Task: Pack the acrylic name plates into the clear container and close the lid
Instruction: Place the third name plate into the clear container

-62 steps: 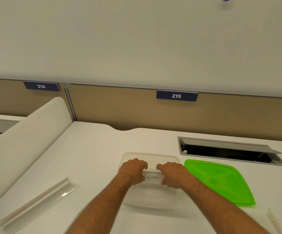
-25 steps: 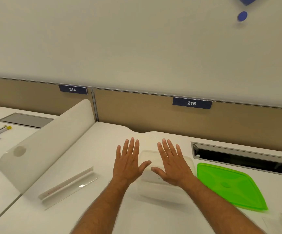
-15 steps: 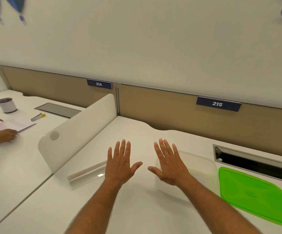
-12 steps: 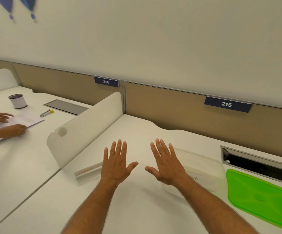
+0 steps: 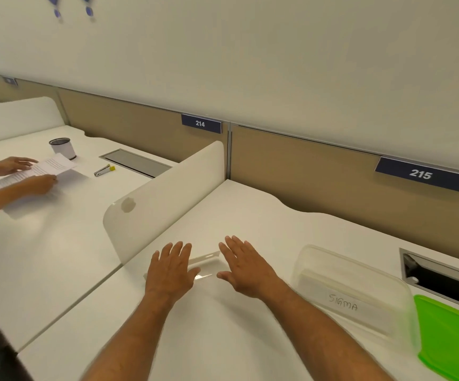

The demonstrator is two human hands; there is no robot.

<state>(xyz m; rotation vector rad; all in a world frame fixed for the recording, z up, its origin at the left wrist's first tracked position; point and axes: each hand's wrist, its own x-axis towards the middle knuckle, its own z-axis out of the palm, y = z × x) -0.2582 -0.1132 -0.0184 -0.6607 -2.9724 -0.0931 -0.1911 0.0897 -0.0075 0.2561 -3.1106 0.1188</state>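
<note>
White desk (image 5: 223,339): flat-fingered hands flank name plate (image 5: 206,266), long axis running left-near to right-far.

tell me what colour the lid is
Bright green lid, seen in the head view.

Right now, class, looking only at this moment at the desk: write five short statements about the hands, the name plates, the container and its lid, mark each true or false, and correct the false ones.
1. The green lid is fitted on the clear container. False: it lies on the desk beside the container, which stands open.
2. A name plate marked SIGMA lies inside the container. True.
3. The right hand grips the container. False: it is spread flat, apart from the container.
4. A clear name plate lies on the desk between the two hands. True.
5. The left hand is a closed fist. False: its fingers are straight.
</note>
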